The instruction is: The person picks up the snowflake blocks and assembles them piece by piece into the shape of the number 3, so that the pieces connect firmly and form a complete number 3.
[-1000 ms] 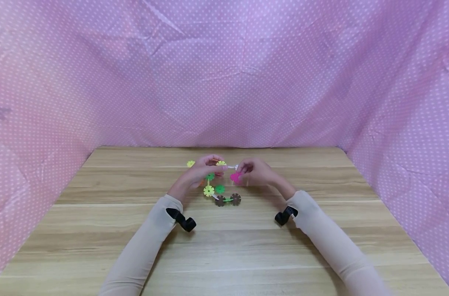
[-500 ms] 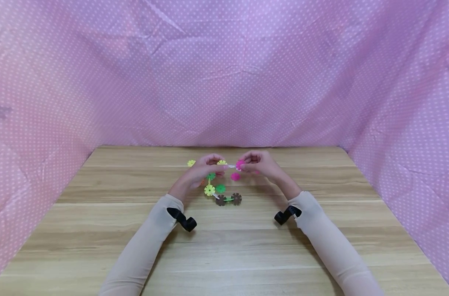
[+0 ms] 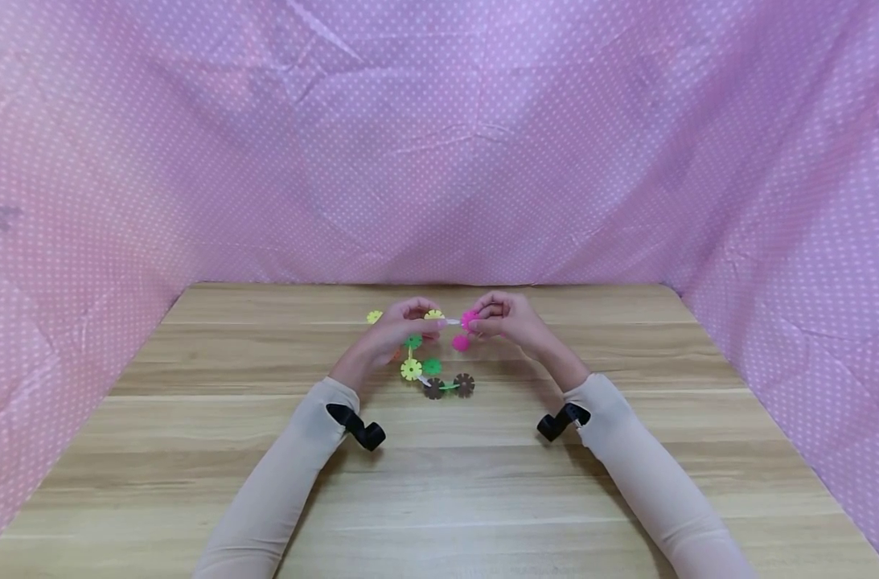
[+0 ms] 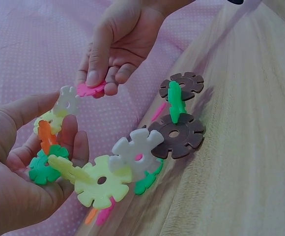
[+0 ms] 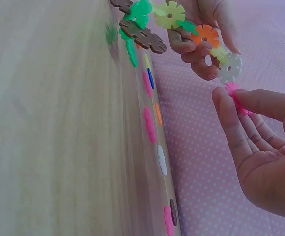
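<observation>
My left hand (image 3: 403,326) holds a chain of slotted plastic snowflake discs near one end. The chain curves round through orange (image 5: 205,35), green (image 4: 44,164) and yellow (image 4: 102,181) discs, then another white disc (image 4: 136,150), to brown discs (image 4: 177,136) joined by a green one (image 4: 176,102). A white disc (image 5: 230,68) stands at the chain's held end, just past the left thumb. Between thumb and fingertips, my right hand (image 3: 507,322) pinches a pink snowflake disc (image 5: 236,98). Its edge is right at the white disc's rim in the right wrist view.
Loose discs lie flat on the wooden table (image 3: 439,498), among them a pink one (image 3: 461,343), a green one (image 3: 432,367) and a yellow one (image 3: 375,317). Several more, including a white disc (image 5: 162,160), lie towards the far edge. Pink dotted cloth (image 3: 439,161) hangs behind.
My right hand has lifted a pink disc from among the loose ones and brought it up to the white end disc. The left hand has stayed almost still with the chain.
</observation>
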Available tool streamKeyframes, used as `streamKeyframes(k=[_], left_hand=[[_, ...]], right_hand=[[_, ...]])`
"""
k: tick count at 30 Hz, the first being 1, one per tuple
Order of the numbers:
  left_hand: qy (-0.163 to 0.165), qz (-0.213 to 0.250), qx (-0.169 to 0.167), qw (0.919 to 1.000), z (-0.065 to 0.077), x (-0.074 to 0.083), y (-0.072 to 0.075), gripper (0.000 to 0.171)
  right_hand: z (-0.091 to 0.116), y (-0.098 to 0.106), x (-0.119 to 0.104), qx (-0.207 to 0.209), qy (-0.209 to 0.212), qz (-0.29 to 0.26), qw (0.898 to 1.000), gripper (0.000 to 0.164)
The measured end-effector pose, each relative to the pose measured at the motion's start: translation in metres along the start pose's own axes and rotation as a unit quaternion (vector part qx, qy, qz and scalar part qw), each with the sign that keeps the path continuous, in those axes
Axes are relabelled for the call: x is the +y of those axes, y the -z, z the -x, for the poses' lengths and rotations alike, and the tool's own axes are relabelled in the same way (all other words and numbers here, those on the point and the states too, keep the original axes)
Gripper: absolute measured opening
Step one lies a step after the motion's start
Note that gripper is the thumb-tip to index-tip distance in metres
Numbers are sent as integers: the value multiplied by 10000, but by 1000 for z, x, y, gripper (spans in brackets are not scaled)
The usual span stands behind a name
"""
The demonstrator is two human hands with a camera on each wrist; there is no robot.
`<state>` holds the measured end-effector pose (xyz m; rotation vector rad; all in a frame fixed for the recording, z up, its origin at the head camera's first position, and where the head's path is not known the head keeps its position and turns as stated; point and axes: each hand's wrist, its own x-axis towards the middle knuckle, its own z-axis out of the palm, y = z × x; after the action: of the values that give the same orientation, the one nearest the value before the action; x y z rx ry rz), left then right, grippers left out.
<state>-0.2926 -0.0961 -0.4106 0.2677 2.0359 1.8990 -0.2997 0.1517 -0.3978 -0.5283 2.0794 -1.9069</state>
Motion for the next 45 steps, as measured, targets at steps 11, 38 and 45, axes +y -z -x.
streamKeyframes(k=[11,38,45], left_hand=[[-30,54,46,10000,0,0,-1,26],[-150,166,17,9997,1,1,-4,42],[-13,157,125,9998,2,4,-5,47]], right_hand=[[0,-4,0,58,92,-129,9999,20],[0,-9,-1,772,16,447,9960,16],[0,-12,-3,951,27,361,9948,17]])
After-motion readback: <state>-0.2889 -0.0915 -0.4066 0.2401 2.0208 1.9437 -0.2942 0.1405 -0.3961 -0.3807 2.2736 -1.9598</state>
